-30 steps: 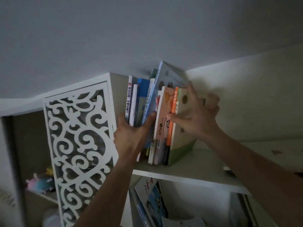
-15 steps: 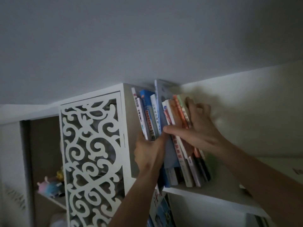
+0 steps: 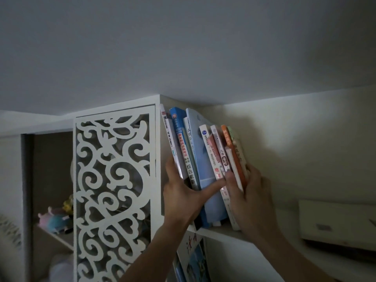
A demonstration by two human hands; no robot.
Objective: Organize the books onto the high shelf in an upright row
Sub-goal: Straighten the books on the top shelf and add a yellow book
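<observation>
White shelf [image 3: 221, 233] carries the books [image 3: 203, 159] at its left end, leaning; left hand [image 3: 183, 194] and right hand [image 3: 248, 196], fingers spread flat, press them; straightening remains.

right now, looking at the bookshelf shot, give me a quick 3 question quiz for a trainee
1. True or false: the row of books stands on the high shelf to the right of the white fretwork panel.
2. Which hand presses the right end of the row? A) right hand B) left hand C) neither
3. Fill in: the spine between the white book and the green-edged book at the right end is ____.

Key: 1 true. 2 A; the left hand lies spread across the spines at the left end. 3 orange, the orange book.
</observation>
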